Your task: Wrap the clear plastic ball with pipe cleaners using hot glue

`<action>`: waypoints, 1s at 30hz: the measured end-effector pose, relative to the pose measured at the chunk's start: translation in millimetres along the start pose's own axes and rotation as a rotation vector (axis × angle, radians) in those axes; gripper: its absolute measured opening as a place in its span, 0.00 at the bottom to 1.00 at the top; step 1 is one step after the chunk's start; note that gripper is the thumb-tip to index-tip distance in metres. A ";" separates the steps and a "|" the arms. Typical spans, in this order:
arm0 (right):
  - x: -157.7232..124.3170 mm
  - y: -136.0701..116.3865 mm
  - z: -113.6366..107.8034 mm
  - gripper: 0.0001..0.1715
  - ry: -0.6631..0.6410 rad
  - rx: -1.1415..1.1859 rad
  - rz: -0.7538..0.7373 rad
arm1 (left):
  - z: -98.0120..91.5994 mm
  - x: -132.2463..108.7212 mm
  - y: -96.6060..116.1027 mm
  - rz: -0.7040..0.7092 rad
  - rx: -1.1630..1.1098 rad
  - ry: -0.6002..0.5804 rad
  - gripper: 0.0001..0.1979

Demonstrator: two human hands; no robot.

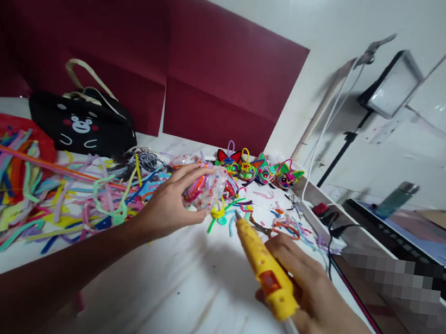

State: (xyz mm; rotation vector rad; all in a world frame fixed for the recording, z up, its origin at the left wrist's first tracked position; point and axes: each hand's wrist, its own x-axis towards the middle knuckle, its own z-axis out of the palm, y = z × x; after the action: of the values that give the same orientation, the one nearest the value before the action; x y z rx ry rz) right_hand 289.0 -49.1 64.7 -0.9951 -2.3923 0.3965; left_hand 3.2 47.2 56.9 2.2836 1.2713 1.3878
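My right hand [305, 287] is wrapped round a yellow hot glue gun [262, 260], with a pale glue stick out of its back end. The gun's nozzle points up and left, close to the craft piece but apart from it. My left hand [175, 199] is closed on a roundish craft piece [210, 187] of clear, speckled material with colourful strips; its exact kind is hard to make out. Short green and blue pipe cleaner bits [232, 223] lie just below it. Scissors [260, 226] rest partly behind the glue gun.
Loose pipe cleaners [72, 191] cover the left of the table, spilling from a red bag [46, 133]. Several cat-faced ornaments [266, 170] stand at the back. A black bag [83, 124] sits by the wall. On the right lie a phone [377, 308] and cables [332, 230].
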 end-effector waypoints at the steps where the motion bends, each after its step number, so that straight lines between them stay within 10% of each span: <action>1: -1.9 3.6 3.1 0.10 -0.073 -0.017 0.068 | -0.5 0.7 -1.1 0.000 0.009 -0.013 0.36; 9: -1.8 30.1 31.6 0.21 -0.324 0.011 0.211 | 0.9 -4.5 11.1 -0.004 0.045 -0.165 0.33; 17: 37.1 29.6 9.5 0.19 0.328 0.047 -0.145 | 6.4 -17.6 21.2 0.172 0.125 -0.378 0.35; 30: 64.3 32.4 51.9 0.07 0.191 0.150 -0.250 | 9.4 -56.7 -17.5 0.286 0.201 -0.471 0.41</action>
State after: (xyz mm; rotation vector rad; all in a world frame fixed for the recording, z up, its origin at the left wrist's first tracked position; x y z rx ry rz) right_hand 239.9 16.1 29.6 -0.6285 -2.2411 0.3649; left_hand -10.6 18.4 6.1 2.7916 0.9971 0.7301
